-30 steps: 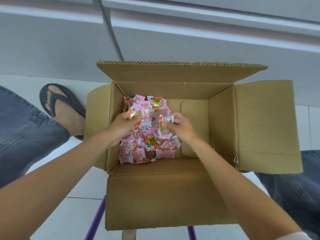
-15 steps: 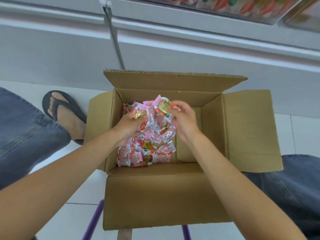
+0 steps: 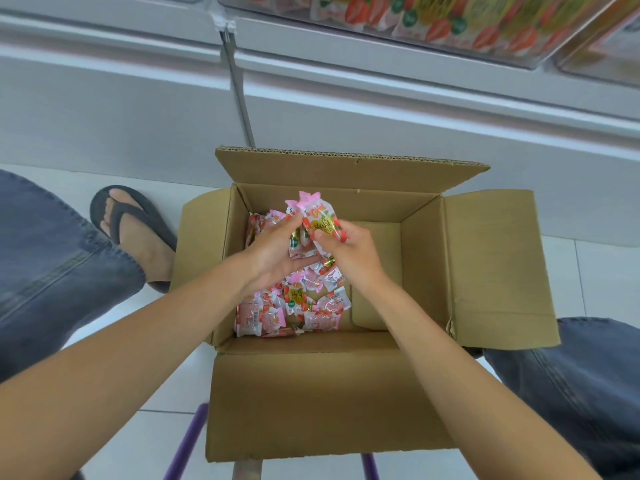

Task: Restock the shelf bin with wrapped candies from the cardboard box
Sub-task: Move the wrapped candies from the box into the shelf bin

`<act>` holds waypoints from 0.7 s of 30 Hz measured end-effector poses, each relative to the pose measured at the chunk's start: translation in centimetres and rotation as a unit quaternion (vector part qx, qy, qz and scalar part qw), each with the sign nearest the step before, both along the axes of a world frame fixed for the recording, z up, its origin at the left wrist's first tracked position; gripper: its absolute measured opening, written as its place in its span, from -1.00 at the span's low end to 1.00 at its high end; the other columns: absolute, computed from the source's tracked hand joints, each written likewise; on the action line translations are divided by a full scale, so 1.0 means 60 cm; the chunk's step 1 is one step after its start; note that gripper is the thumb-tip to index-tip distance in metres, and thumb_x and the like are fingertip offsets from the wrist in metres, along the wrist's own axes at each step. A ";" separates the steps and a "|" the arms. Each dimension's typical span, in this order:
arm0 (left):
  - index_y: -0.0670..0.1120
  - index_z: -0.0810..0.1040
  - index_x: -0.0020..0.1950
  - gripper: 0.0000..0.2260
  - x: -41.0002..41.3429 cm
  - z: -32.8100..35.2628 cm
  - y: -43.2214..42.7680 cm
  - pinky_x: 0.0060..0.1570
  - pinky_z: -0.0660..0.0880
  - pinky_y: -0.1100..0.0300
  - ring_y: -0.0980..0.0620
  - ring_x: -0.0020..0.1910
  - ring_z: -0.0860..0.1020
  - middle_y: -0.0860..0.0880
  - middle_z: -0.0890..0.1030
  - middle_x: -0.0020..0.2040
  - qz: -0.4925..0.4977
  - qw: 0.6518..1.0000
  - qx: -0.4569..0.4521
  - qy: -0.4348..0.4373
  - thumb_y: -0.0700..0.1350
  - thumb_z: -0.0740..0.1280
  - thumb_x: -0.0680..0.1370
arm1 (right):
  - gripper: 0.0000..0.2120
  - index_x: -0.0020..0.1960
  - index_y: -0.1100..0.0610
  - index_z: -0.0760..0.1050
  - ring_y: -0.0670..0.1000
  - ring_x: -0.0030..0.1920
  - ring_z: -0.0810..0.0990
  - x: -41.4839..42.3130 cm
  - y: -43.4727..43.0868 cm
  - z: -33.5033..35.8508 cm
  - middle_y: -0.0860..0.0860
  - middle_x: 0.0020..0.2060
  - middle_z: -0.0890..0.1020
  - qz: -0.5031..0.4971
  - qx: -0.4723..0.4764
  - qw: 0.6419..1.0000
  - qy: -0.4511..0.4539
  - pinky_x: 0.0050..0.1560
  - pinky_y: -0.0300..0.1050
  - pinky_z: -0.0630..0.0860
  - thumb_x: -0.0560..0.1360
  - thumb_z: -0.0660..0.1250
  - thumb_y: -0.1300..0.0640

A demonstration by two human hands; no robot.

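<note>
Left hand (image 3: 273, 251) and right hand (image 3: 349, 252) had risen with a bunch of wrapped candies (image 3: 320, 221) — both grips closed round it, just above the cardboard box (image 3: 426, 265) pile; shelf bin (image 3: 450, 29) likely next.

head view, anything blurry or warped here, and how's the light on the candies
Head view: the shelf bin at the top edge is smeared; the head view's wide lens slants the shelf rails; in the head view the light is soft and even, the held candies and cardboard box sharp.
</note>
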State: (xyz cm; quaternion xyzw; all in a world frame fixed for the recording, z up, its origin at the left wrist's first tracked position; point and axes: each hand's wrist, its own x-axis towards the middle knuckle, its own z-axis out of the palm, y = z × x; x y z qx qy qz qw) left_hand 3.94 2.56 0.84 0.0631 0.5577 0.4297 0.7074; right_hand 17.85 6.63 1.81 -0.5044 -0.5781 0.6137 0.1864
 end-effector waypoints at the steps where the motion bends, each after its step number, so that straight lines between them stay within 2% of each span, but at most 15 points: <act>1: -0.09 0.50 0.36 -0.61 -0.005 0.004 -0.002 0.17 0.57 0.05 -0.02 0.20 0.61 -0.09 0.63 0.24 -0.010 1.000 0.003 -0.021 0.10 0.18 0.65 | -0.86 0.07 0.10 0.59 -0.15 -0.10 0.59 0.001 0.004 0.004 -0.02 -0.07 0.68 -0.013 -0.052 0.998 0.012 0.01 -0.24 0.48 0.61 0.26 0.18; 3: -0.06 0.40 0.45 -0.50 -0.007 0.006 -0.004 0.18 0.57 0.05 0.00 0.28 0.55 -0.09 0.52 0.37 -0.019 0.999 -0.008 -0.032 0.12 0.32 0.57 | -0.80 0.22 0.07 0.51 -0.18 0.01 0.51 0.006 0.012 -0.005 -0.10 0.03 0.58 -0.033 -0.101 0.994 0.009 0.18 -0.24 0.41 0.65 0.17 0.12; 4: -0.01 0.34 0.47 -0.47 -0.004 0.005 -0.006 0.21 0.56 0.02 0.00 0.31 0.50 -0.08 0.46 0.41 -0.016 0.999 -0.014 -0.031 0.06 0.37 0.54 | -0.81 0.18 0.09 0.51 -0.15 -0.02 0.49 0.006 0.012 -0.010 -0.08 -0.02 0.56 -0.021 -0.070 0.997 0.001 0.14 -0.20 0.42 0.66 0.17 0.14; 6: 0.01 0.25 0.39 -0.55 0.004 0.000 -0.008 0.24 0.52 -0.03 -0.03 0.25 0.50 -0.05 0.52 0.21 -0.008 0.999 -0.020 -0.032 -0.11 0.36 0.57 | -0.91 0.06 0.11 0.52 -0.08 -0.14 0.52 0.009 0.011 -0.023 -0.02 -0.16 0.59 0.007 0.000 1.000 -0.003 -0.03 -0.18 0.46 0.62 0.24 0.22; 7: -0.05 0.28 0.33 -0.63 0.006 -0.006 -0.006 0.23 0.52 -0.05 -0.05 0.17 0.55 -0.04 0.54 0.09 -0.001 0.999 -0.025 -0.034 -0.17 0.34 0.59 | -0.93 0.05 0.12 0.51 -0.05 -0.14 0.55 0.012 0.013 -0.032 0.00 -0.19 0.62 0.011 0.008 1.000 0.002 -0.05 -0.19 0.49 0.59 0.30 0.23; 8: -0.04 0.23 0.42 -0.54 0.004 -0.017 -0.007 0.21 0.53 -0.07 -0.07 0.09 0.59 -0.05 0.55 0.03 0.011 0.998 -0.036 -0.041 -0.21 0.33 0.59 | -0.92 0.04 0.13 0.50 -0.03 -0.14 0.59 0.015 0.018 -0.038 0.01 -0.19 0.65 0.009 0.001 1.000 0.012 -0.03 -0.18 0.51 0.56 0.35 0.23; 10: -0.02 0.00 0.59 -0.28 -0.009 -0.032 -0.010 0.10 0.60 -0.08 -0.12 0.08 0.62 -0.11 0.58 0.10 0.032 0.997 -0.054 -0.052 -0.23 0.36 0.57 | -0.95 -0.04 0.10 0.53 -0.07 -0.11 0.61 0.029 0.037 -0.062 -0.05 -0.19 0.66 0.004 0.012 1.000 0.002 0.02 -0.18 0.51 0.54 0.38 0.22; 12: -0.02 0.11 0.58 -0.33 -0.025 -0.048 -0.013 -0.07 0.65 0.05 -0.07 0.10 0.62 -0.13 0.57 0.24 0.017 0.997 -0.068 -0.020 -0.16 0.39 0.56 | -0.95 0.00 0.11 0.54 -0.08 -0.02 0.59 0.050 0.058 -0.109 -0.06 -0.11 0.63 0.001 0.026 0.997 -0.077 0.07 -0.21 0.43 0.57 0.33 0.22; 14: -0.04 0.27 0.50 -0.44 -0.038 -0.070 -0.020 -0.20 0.60 0.21 0.01 0.05 0.56 -0.09 0.49 0.37 -0.007 0.996 -0.085 0.021 -0.04 0.40 0.55 | -0.72 0.26 0.17 0.49 -0.02 0.06 0.57 0.065 0.069 -0.177 0.02 0.02 0.58 0.042 -0.007 0.979 -0.199 0.05 -0.23 0.42 0.56 0.35 0.18; 15: -0.02 0.28 0.50 -0.43 -0.043 -0.079 -0.023 -0.23 0.57 0.24 0.01 0.08 0.53 -0.07 0.43 0.43 -0.010 0.995 -0.090 0.035 0.00 0.41 0.54 | -0.56 0.39 0.18 0.40 0.00 0.05 0.56 0.066 0.069 -0.209 0.05 0.06 0.56 0.064 -0.030 0.969 -0.239 0.03 -0.21 0.46 0.55 0.37 0.15; 16: 0.00 0.27 0.51 -0.39 -0.048 -0.087 -0.026 -0.20 0.57 0.23 0.00 0.17 0.51 -0.05 0.38 0.48 -0.013 0.995 -0.093 0.047 0.02 0.42 0.52 | -0.41 0.48 0.18 0.28 0.03 0.11 0.55 0.063 0.065 -0.235 0.09 0.12 0.55 0.078 -0.039 0.959 -0.268 0.07 -0.14 0.50 0.53 0.40 0.09; 17: 0.03 0.23 0.53 -0.35 -0.051 -0.092 -0.027 -0.08 0.60 0.18 -0.04 0.25 0.52 -0.04 0.34 0.51 -0.016 0.994 -0.095 0.053 0.04 0.43 0.50 | -0.30 0.53 0.17 0.18 0.10 0.24 0.49 0.057 0.061 -0.264 0.13 0.25 0.50 0.088 -0.021 0.949 -0.302 0.21 -0.02 0.48 0.51 0.41 0.03; 18: 0.06 0.17 0.56 -0.31 -0.054 -0.097 -0.029 0.12 0.58 0.06 -0.09 0.25 0.55 -0.03 0.31 0.53 -0.019 0.993 -0.100 0.057 0.05 0.42 0.50 | -0.24 0.55 0.16 0.14 0.16 0.37 0.36 0.050 0.056 -0.284 0.13 0.37 0.42 0.109 0.013 0.936 -0.335 0.35 0.07 0.36 0.50 0.41 -0.03; 19: 0.09 0.11 0.57 -0.29 -0.055 -0.100 -0.030 0.30 0.47 -0.08 -0.11 0.19 0.61 -0.01 0.30 0.52 -0.023 0.993 -0.104 0.058 0.05 0.40 0.51 | -0.26 0.54 0.13 0.16 0.17 0.41 0.28 0.045 0.053 -0.299 0.12 0.42 0.37 0.134 0.063 0.917 -0.370 0.41 0.08 0.26 0.49 0.40 -0.06; 21: 0.12 0.06 0.58 -0.31 -0.058 -0.105 -0.029 0.43 0.29 -0.21 -0.10 0.06 0.68 0.07 0.32 0.47 -0.022 0.993 -0.105 0.050 0.03 0.37 0.55 | -0.41 0.45 0.06 0.34 0.16 0.36 0.29 0.042 0.052 -0.313 0.11 0.35 0.42 0.191 0.144 0.879 -0.413 0.36 0.02 0.21 0.48 0.40 -0.07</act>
